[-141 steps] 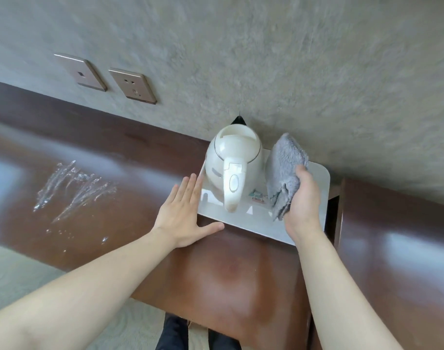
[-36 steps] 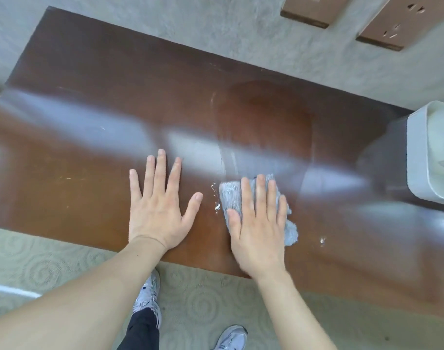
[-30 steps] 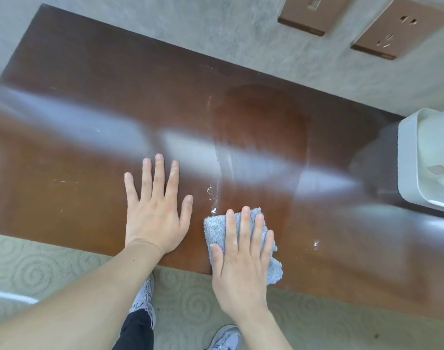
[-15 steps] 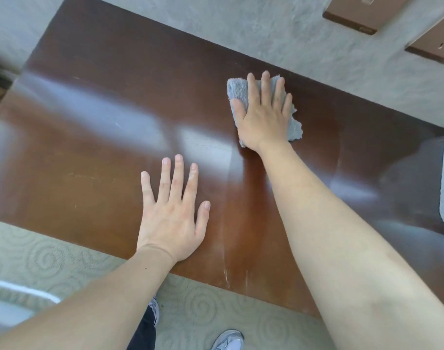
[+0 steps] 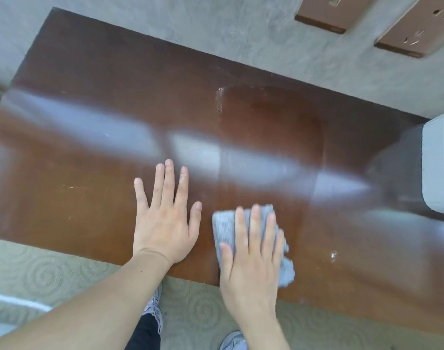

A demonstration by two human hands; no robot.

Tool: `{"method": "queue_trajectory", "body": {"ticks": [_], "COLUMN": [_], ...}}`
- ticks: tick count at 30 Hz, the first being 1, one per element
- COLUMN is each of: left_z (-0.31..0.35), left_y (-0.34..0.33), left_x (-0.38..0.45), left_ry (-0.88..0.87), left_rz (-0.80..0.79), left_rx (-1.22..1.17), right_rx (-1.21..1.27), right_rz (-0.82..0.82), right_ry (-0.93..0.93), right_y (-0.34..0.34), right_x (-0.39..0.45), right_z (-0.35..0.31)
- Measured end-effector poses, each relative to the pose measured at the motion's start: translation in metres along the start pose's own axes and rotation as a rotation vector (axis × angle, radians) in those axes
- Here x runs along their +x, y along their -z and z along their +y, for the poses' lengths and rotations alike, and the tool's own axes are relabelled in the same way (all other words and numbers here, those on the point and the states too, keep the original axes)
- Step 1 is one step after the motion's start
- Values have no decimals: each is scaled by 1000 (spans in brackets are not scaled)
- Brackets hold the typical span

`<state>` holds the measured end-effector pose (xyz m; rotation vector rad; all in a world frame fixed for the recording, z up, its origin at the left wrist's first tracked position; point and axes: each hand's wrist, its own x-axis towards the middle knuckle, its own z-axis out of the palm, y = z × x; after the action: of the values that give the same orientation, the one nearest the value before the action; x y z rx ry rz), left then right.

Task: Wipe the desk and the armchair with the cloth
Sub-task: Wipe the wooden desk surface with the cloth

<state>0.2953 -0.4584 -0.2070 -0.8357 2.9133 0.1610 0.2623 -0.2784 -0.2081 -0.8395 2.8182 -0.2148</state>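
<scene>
The right hand (image 5: 251, 251) presses the cloth (image 5: 224, 227) onto the surface (image 5: 89, 137) with straight fingers, the left hand (image 5: 165, 223) flat beside it.

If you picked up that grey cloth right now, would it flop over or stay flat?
Probably flop: the cloth looks soft and fuzzy, bunched unevenly under the right hand. It likely feels light. It probably slides easily too, since the desk looks smooth and shiny.

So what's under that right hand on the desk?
A grey cloth lies under the right hand, pressed flat on the brown desk. Its edges show past the fingers; its middle and the wood beneath are covered.
</scene>
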Motion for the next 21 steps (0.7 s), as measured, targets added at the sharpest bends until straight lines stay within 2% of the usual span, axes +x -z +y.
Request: {"method": "queue_trajectory", "body": {"ticks": [4, 13, 17, 21], "left_z": [-1, -1, 0, -2], "left_y": [0, -6, -7, -5], "left_x": [1, -1, 1, 3], "left_ry": [-5, -18, -29, -40], "left_rz": [17, 40, 43, 42], "left_rx": [0, 12, 0, -5], "right_rx": [3, 102, 169, 161], "right_rz": [0, 149, 136, 123], "right_ry": [-67, -335, -333, -323], "right_y": [-3, 43, 53, 47], "right_x": [-11, 215, 289, 315], "right_z": [-3, 24, 8, -28]}}
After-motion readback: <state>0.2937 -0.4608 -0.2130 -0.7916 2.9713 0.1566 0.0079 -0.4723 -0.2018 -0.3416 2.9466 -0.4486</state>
